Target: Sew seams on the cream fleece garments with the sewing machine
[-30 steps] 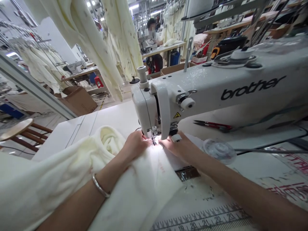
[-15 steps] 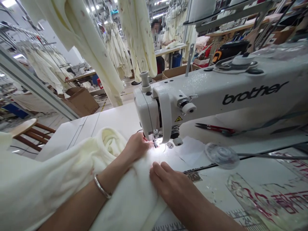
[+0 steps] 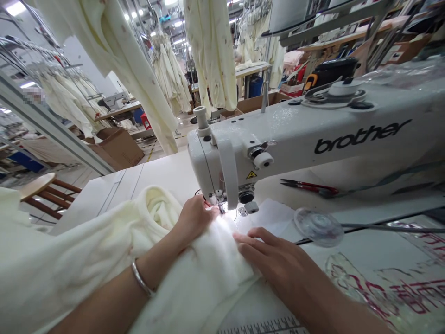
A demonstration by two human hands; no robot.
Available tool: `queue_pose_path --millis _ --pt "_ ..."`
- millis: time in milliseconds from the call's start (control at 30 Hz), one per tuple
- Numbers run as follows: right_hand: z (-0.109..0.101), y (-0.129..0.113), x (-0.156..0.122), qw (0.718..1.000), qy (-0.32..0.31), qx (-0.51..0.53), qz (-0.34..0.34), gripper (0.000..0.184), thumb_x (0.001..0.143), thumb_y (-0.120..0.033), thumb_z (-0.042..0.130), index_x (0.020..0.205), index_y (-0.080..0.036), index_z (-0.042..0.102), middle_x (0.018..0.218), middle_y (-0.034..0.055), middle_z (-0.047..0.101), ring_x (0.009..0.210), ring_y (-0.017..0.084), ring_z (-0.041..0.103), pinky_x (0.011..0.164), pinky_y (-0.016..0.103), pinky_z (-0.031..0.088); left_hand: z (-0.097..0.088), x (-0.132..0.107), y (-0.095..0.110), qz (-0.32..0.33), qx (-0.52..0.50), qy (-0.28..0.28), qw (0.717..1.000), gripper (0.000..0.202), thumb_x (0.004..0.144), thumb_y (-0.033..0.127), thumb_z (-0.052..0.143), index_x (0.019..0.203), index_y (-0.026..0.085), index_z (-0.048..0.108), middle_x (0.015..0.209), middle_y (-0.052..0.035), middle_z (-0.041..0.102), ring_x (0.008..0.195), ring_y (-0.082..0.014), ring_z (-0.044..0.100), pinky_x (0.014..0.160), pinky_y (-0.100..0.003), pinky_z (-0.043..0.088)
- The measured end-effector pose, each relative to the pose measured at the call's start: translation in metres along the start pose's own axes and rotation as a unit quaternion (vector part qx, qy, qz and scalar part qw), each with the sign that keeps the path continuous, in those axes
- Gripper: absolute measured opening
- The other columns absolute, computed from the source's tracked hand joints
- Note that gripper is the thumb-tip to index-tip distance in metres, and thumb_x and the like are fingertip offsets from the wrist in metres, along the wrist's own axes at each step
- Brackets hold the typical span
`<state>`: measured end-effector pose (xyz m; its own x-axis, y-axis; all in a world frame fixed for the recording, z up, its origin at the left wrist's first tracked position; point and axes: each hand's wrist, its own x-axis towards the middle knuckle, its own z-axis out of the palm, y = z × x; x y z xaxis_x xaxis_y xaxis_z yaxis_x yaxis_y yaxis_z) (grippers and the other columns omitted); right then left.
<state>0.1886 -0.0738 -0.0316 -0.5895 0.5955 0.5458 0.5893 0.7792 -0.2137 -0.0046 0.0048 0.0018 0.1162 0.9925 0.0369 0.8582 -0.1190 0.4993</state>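
Note:
A cream fleece garment (image 3: 205, 269) with faint small marks lies across the sewing table and runs under the needle area of a white sewing machine (image 3: 285, 134). At the lit presser foot (image 3: 221, 208), my left hand (image 3: 196, 215) is closed on the cloth, wearing a silver bangle (image 3: 141, 278) at the wrist. Something small and red shows by its fingertips, too hidden to name. My right hand (image 3: 278, 260) rests at the garment's right edge, its fingers stretched out and touching the cloth. A rolled opening of the garment (image 3: 158, 208) stands up left of my left hand.
Red-handled snips (image 3: 309, 186) lie behind the presser foot, under the machine arm. A clear plastic disc (image 3: 319, 226) sits right of my right hand, and a printed ruler (image 3: 264, 324) runs along the front. Cream garments (image 3: 212, 55) hang beyond the table. A wooden stool (image 3: 48, 190) stands at left.
My right hand has moved right along the cloth, and its fingers have straightened from a curled grip. My left hand stays by the presser foot. The view has shifted slightly.

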Motion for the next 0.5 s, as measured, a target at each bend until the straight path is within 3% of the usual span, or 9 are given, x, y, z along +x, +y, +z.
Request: queue_pose_path --millis 133,233,333,500 --pt "0.018 -0.007 -0.005 0.999 0.050 0.002 -0.012 0.028 0.082 0.003 0.037 0.094 -0.012 0.058 0.102 0.0086 0.062 0.093 0.022 0.052 0.078 0.034 0.053 0.000 -0.001 0.000 0.011 0.004 0.000 1.000 0.013 0.073 0.022 0.050 0.063 0.017 0.057 0.068 -0.0024 0.060 0.068 -0.0166 0.054 0.067 -0.027 0.039" --pt "0.030 -0.014 -0.004 0.997 0.078 -0.015 0.008 0.027 0.076 0.001 0.041 0.092 -0.014 0.057 0.105 0.0081 0.061 0.091 0.022 0.052 0.074 0.034 0.052 -0.004 0.000 0.001 0.015 0.011 -0.002 1.000 0.014 0.073 0.023 0.051 0.063 0.017 0.059 0.068 -0.0031 0.061 0.071 -0.0183 0.055 0.067 -0.027 0.041" --pt "0.034 -0.018 0.007 0.997 0.065 -0.046 0.022 0.024 0.068 0.000 0.049 0.084 -0.017 0.056 0.100 0.0065 0.062 0.082 0.021 0.050 0.068 0.032 0.050 -0.011 0.007 0.001 0.021 0.032 -0.011 0.999 0.011 0.071 0.022 0.053 0.067 0.017 0.062 0.073 -0.0046 0.065 0.075 -0.0210 0.057 0.071 -0.029 0.043" --pt "0.030 -0.018 0.031 0.996 0.016 -0.088 -0.006 0.018 0.066 -0.004 0.060 0.080 -0.015 0.056 0.104 0.0087 0.062 0.083 0.021 0.052 0.070 0.031 0.049 -0.026 0.020 0.002 0.035 0.062 -0.029 0.997 0.012 0.064 0.014 0.052 0.067 0.017 0.064 0.079 -0.0072 0.068 0.081 -0.0238 0.058 0.077 -0.031 0.045"
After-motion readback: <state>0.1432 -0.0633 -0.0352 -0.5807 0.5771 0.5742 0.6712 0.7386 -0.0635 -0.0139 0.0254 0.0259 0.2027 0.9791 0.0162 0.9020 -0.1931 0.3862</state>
